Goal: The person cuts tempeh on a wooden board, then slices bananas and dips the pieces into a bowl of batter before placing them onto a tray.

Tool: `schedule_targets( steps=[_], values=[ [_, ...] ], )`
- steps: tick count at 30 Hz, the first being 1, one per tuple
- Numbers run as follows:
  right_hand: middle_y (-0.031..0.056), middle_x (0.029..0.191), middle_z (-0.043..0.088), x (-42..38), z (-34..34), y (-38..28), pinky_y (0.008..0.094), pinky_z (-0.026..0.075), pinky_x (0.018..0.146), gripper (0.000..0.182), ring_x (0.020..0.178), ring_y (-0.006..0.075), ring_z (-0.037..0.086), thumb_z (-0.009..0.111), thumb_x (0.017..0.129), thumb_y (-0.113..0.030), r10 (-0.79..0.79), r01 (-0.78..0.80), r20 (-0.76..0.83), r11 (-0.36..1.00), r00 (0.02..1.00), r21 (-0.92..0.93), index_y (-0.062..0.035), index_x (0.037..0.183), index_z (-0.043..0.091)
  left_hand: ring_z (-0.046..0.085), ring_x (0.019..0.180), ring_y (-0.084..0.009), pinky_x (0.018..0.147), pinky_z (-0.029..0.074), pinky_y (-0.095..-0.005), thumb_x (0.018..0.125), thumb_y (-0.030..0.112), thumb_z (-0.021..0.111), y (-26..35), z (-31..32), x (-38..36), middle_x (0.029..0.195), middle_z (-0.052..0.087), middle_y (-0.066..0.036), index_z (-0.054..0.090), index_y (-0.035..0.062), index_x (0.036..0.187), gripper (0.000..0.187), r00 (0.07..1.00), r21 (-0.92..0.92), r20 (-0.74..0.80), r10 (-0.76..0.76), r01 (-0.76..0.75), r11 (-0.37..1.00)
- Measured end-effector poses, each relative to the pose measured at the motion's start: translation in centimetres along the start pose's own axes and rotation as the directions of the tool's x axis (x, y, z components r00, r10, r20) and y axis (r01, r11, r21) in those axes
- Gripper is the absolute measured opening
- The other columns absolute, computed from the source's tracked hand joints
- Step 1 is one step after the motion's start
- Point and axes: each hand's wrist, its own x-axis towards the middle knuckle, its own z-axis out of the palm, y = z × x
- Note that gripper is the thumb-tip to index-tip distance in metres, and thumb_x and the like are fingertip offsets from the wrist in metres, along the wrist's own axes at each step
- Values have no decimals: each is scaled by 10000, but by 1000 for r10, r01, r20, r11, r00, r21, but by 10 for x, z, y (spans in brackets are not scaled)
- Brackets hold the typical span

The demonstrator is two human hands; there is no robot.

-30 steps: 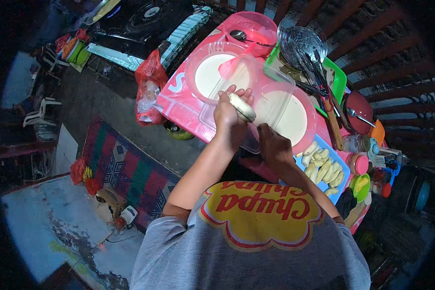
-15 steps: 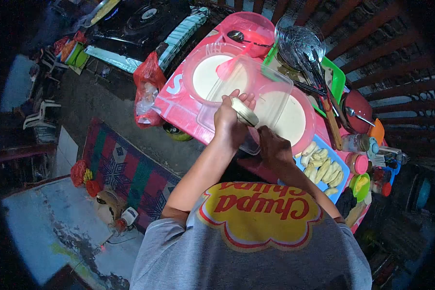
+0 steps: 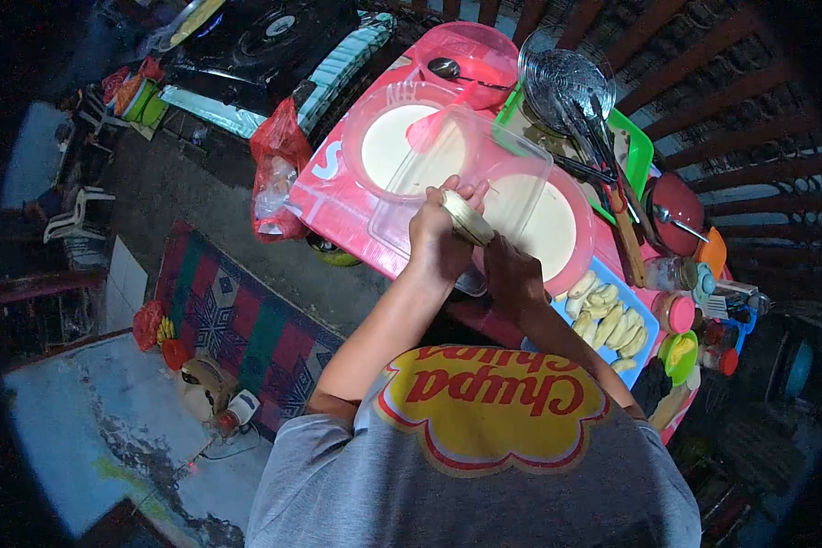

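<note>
Cool light brightens the pink worktop (image 3: 324, 196) and the forearms, while the room's edges sink into near-black shadow. Glare streaks the clear plastic lid (image 3: 530, 151); wide-angle distortion bends the scene within a dark circular vignette, with grain softening distant detail.

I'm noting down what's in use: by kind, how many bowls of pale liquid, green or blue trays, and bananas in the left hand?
Bowls of pale liquid: 2, a left bowl and a right bowl
Trays: 2, a green tray and a blue tray
Banana in the left hand: 1
Total: 5
</note>
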Motion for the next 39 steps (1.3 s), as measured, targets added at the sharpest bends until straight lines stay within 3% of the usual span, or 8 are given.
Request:
schedule_targets(
  steps=[2, 5, 17, 22, 27, 29, 33, 39],
  values=[
    [124, 861, 495, 1, 7, 7, 358, 452, 651, 436, 794, 268, 537, 573, 709, -247, 146, -132, 149, 986, 978, -100, -11, 1035, 406, 474, 973, -267, 893, 356, -406, 894, 278, 251, -2, -1, 3, 1047, 464, -119, 358, 50, 1132, 346, 1000, -16, 0, -25, 25, 1000],
    [131, 811, 518, 2, 12, 10, 378, 457, 601, 199, 728, 285, 545, 457, 753, -82, 87, -79, 58, 988, 995, -136, -14, 940, 447, 479, 955, -253, 895, 358, -387, 894, 255, 265, -4, -1, 8, 1019, 479, -111, 399, 32, 1103, 334, 996, -2, -85, -36, 36, 999],
    [83, 820, 512, 2, 24, 28, 313, 473, 603, 319, 769, 202, 559, 516, 750, -215, 47, -42, 18, 975, 999, -218, -57, 1011, 422, 496, 912, -209, 858, 374, -365, 866, 176, 309, -6, 2, 2, 952, 518, -62, 454, 55, 1033, 252, 991, -28, -109, -76, 74, 997],
    [72, 802, 513, 4, -4, 27, 302, 469, 600, 300, 736, 193, 559, 531, 728, -180, 148, -93, 87, 886, 985, -455, -62, 982, 422, 496, 878, -219, 830, 385, -382, 855, 267, 402, -16, -32, 12, 953, 507, -80, 433, 82, 1015, 247, 883, -92, 382, -272, 329, 940],
    [95, 788, 530, -5, -22, 37, 327, 457, 617, 226, 688, 240, 553, 520, 711, -117, 182, -85, 125, 831, 975, -550, -61, 920, 454, 481, 867, -248, 799, 400, -351, 838, 254, 450, -41, -24, 6, 976, 483, -97, 425, 86, 1021, 250, 960, 58, 163, -226, 220, 974],
    [134, 827, 511, -32, -37, 51, 373, 440, 630, 310, 778, 297, 525, 441, 711, -80, 296, -258, 116, 930, 948, -260, -63, 1019, 470, 477, 863, -254, 785, 406, -333, 842, 221, 446, -35, -28, 7, 982, 478, -98, 424, 86, 1030, 232, 953, 33, 131, -272, 270, 962],
    [146, 804, 531, -47, -85, 52, 346, 441, 622, 264, 751, 258, 544, 483, 727, -115, 349, -234, 272, 896, 897, -378, -68, 986, 504, 475, 836, -169, 751, 406, -257, 849, 177, 433, -19, -22, -2, 982, 477, -47, 363, 94, 1172, 340, 942, 444, 202, -269, 157, 882],
    [67, 682, 528, -21, -67, 66, 285, 418, 541, 198, 618, 169, 536, 531, 792, -172, 290, -212, 18, 658, 957, 723, -13, 909, 516, 484, 907, -103, 786, 376, -204, 768, 89, 557, -13, 7, -11, 1040, 509, -29, 400, 75, 1193, 453, 819, 855, 439, -368, -256, 451]
  ],
)
